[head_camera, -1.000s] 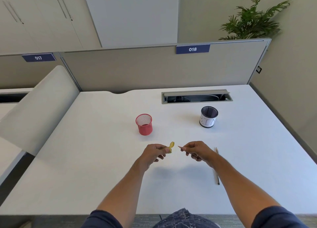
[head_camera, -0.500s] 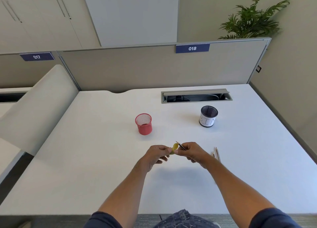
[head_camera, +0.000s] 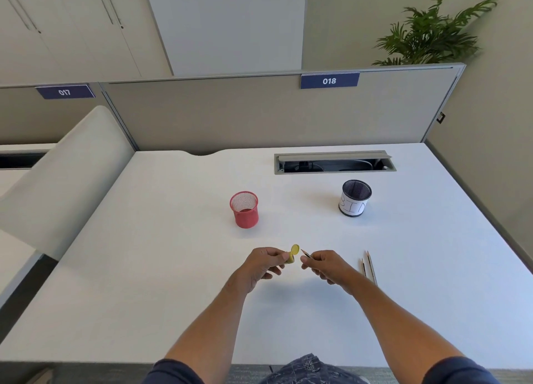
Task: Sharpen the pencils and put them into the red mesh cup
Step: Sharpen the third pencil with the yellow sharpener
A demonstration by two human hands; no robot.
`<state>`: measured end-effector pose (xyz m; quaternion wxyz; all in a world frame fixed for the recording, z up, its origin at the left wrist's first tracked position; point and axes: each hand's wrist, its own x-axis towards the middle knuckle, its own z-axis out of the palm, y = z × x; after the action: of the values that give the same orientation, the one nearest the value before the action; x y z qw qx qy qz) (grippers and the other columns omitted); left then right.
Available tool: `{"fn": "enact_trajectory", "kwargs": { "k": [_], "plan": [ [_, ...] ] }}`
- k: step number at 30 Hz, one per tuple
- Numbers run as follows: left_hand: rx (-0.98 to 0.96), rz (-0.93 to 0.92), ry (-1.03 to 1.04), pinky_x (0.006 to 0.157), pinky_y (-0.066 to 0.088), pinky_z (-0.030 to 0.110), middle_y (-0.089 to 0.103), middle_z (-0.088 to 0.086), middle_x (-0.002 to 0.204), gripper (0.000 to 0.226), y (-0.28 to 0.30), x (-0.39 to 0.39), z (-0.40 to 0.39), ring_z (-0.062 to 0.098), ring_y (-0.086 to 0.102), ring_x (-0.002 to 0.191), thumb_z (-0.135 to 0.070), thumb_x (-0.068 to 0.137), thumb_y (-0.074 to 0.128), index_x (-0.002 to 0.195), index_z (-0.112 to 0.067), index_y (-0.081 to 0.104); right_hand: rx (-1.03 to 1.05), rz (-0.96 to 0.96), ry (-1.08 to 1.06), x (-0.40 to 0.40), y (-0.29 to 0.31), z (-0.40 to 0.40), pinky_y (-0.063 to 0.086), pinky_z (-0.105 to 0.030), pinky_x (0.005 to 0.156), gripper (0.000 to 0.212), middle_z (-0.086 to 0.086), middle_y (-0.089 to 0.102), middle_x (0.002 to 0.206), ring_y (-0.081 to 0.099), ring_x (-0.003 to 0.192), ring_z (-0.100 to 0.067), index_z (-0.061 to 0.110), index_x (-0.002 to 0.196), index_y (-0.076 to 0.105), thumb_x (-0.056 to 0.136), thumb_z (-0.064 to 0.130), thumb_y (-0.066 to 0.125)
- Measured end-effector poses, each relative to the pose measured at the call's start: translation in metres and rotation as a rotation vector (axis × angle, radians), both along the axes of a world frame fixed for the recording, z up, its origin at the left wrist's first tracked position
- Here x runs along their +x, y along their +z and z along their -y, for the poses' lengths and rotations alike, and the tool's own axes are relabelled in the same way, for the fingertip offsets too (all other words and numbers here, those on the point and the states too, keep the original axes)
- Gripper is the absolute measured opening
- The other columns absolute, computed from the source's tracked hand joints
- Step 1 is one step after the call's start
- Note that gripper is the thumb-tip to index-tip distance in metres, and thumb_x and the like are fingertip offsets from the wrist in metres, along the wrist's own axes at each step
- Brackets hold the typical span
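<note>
My left hand is closed around a small yellow sharpener whose round lid stands open. My right hand pinches a pencil; its dark tip points up-left and sits just right of the sharpener, a small gap between them. The rest of that pencil is hidden by my fingers. The red mesh cup stands upright farther back on the white desk, to the left of my hands. Two more pencils lie side by side on the desk right of my right hand.
A black mesh cup with a white paper label stands at the back right. Behind it is an open cable slot in the desk. A grey partition closes the far edge, and a curved white panel rises on the left.
Half a second ago the pencil tip was at the sharpener, the hands touching. Now my right hand has drawn the pencil back to the right, leaving a gap.
</note>
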<state>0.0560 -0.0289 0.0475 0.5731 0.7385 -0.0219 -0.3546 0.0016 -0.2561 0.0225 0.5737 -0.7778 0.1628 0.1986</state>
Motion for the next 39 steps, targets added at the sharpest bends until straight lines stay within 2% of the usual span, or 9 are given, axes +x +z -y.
{"fn": "enact_trajectory", "kwargs": {
  "k": [7,10,14,21,25,28,31,35,39],
  "plan": [
    [-0.001,-0.004,0.0,0.073,0.04,0.03,0.069,-0.001,0.086,0.032,-0.003,0.008,0.003,0.015,0.061,0.076,-0.04,0.085,0.075,0.101,-0.013,0.08,-0.017,-0.017,-0.035,0.008,-0.003,-0.002,0.02,-0.023,0.046,0.035,0.0,0.044,0.064,0.032,0.053,-0.014,0.014,0.081,0.079,0.097,0.041,0.062],
    [-0.005,-0.002,0.006,0.073,0.041,0.029,0.068,0.001,0.086,0.027,-0.001,0.011,0.008,0.015,0.061,0.076,-0.035,0.086,0.077,0.102,-0.012,0.079,0.025,0.001,-0.101,0.018,0.001,-0.012,0.023,-0.022,0.045,0.037,0.003,0.052,0.062,0.036,0.051,-0.012,0.016,0.082,0.079,0.1,0.038,0.056],
    [-0.004,0.031,0.024,0.074,0.044,0.029,0.071,-0.002,0.09,0.021,-0.002,0.015,0.011,0.013,0.062,0.075,-0.029,0.089,0.076,0.104,-0.014,0.078,0.116,0.033,-0.096,0.027,0.007,-0.027,0.028,-0.023,0.047,0.033,0.001,0.06,0.068,0.042,0.052,-0.011,0.024,0.063,0.07,0.092,0.021,0.055],
    [-0.007,0.044,0.039,0.078,0.046,0.03,0.076,-0.008,0.088,0.029,-0.007,0.016,0.0,0.011,0.063,0.079,-0.039,0.082,0.079,0.105,-0.021,0.078,0.112,0.065,-0.01,0.029,0.006,-0.041,0.051,-0.024,0.056,0.011,-0.003,0.068,0.072,0.061,0.064,-0.013,0.011,0.082,0.079,0.085,0.013,0.069],
    [0.004,0.027,0.072,0.078,0.045,0.03,0.075,-0.011,0.09,0.037,-0.008,0.014,-0.005,0.011,0.063,0.076,-0.044,0.073,0.082,0.102,-0.022,0.079,-0.096,0.118,-0.093,0.027,0.004,-0.037,0.049,-0.022,0.069,0.011,0.005,0.075,0.086,0.066,0.079,-0.012,0.016,0.093,0.083,0.085,0.022,0.08],
    [0.009,0.017,0.071,0.078,0.044,0.03,0.077,-0.01,0.094,0.04,-0.006,0.012,-0.006,0.011,0.062,0.076,-0.046,0.07,0.082,0.102,-0.022,0.08,-0.284,0.127,-0.241,0.021,0.003,-0.02,0.046,-0.019,0.065,0.009,0.001,0.075,0.083,0.066,0.08,-0.014,0.015,0.09,0.083,0.082,0.019,0.081],
    [0.001,0.016,0.063,0.078,0.043,0.03,0.078,-0.007,0.1,0.038,-0.004,0.009,-0.006,0.012,0.061,0.076,-0.043,0.072,0.08,0.103,-0.02,0.08,-0.388,0.09,-0.397,0.008,0.001,0.003,0.046,-0.026,0.064,0.004,-0.001,0.074,0.076,0.068,0.078,-0.02,0.016,0.081,0.081,0.08,0.019,0.082],
    [-0.008,0.019,0.055,0.076,0.042,0.03,0.077,-0.008,0.099,0.039,-0.002,0.005,-0.005,0.012,0.059,0.076,-0.042,0.073,0.078,0.103,-0.018,0.079,-0.54,-0.025,-0.5,-0.011,-0.008,0.028,0.042,-0.028,0.059,0.012,-0.012,0.07,0.07,0.066,0.075,-0.033,0.01,0.076,0.076,0.08,0.021,0.077],
    [-0.007,0.027,0.046,0.073,0.041,0.028,0.077,-0.009,0.097,0.031,-0.001,0.004,-0.004,0.011,0.059,0.073,-0.036,0.081,0.078,0.104,-0.016,0.079,-0.676,-0.1,-0.493,-0.022,-0.017,0.037,0.039,-0.025,0.057,0.02,-0.003,0.065,0.069,0.061,0.07,-0.027,0.019,0.065,0.065,0.083,0.022,0.073]
  ]
}}
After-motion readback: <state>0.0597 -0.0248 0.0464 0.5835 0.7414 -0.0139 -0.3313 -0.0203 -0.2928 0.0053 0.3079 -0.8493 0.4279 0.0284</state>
